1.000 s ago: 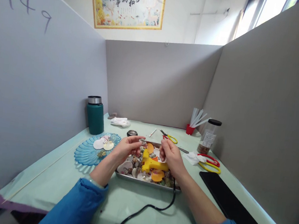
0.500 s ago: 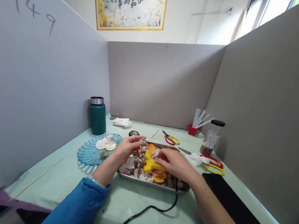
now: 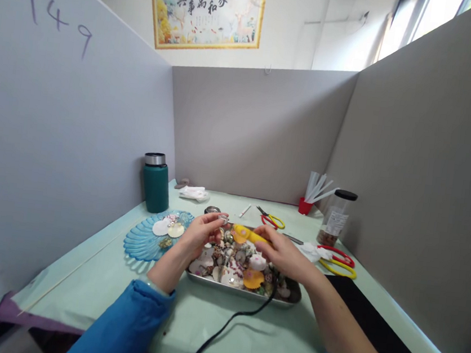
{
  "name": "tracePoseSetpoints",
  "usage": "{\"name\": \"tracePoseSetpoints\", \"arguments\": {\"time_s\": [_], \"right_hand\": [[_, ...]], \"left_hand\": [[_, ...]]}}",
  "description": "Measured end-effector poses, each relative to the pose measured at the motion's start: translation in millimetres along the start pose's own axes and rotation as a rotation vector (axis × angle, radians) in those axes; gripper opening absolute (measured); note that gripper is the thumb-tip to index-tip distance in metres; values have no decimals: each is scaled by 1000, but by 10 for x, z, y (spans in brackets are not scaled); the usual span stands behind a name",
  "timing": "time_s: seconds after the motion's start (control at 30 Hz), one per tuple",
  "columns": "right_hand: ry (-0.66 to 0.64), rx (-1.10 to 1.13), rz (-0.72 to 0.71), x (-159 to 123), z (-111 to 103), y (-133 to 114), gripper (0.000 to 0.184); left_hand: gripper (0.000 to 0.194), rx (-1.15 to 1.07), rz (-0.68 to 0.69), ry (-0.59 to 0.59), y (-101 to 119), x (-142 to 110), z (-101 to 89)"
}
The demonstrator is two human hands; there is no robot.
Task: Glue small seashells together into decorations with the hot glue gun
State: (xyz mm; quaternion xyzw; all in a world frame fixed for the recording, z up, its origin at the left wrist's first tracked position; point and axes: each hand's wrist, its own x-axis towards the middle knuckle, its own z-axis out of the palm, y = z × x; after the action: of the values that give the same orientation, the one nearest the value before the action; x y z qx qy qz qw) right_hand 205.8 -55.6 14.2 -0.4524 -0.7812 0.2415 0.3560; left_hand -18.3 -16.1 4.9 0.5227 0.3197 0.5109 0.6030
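My left hand is above the left back part of a metal tray filled with seashells. Its thumb and fingers pinch a small silvery piece, too small to name for certain. My right hand is closed round a yellow glue gun over the tray's right side. The gun's front points left toward the silvery piece, apart from it by a small gap. From the gun a black cord runs down over the tray's front rim. My fingers hide part of the gun.
Left of the tray lies a blue scalloped plate with shells, below a green bottle. Scissors, red-and-yellow handles, a jar and a red cup of white sticks stand or lie behind and right. A black mat lies at right.
My right hand has turned the glue gun from hanging over the shells to pointing left at the silvery piece. My left hand has stayed nearly still.
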Motion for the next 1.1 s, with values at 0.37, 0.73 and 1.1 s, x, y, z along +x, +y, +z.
{"name": "tracePoseSetpoints", "arguments": {"time_s": [0.37, 0.73, 1.1], "right_hand": [[227, 677, 196, 77, 271, -59, 38], [239, 587, 183, 68, 316, -46, 32], [265, 583, 193, 61, 319, -98, 32]], "left_hand": [[32, 4, -9, 33, 8, 11, 14], [35, 28, 20, 13, -19, 10, 12], [35, 95, 27, 7, -10, -8, 36]]}}
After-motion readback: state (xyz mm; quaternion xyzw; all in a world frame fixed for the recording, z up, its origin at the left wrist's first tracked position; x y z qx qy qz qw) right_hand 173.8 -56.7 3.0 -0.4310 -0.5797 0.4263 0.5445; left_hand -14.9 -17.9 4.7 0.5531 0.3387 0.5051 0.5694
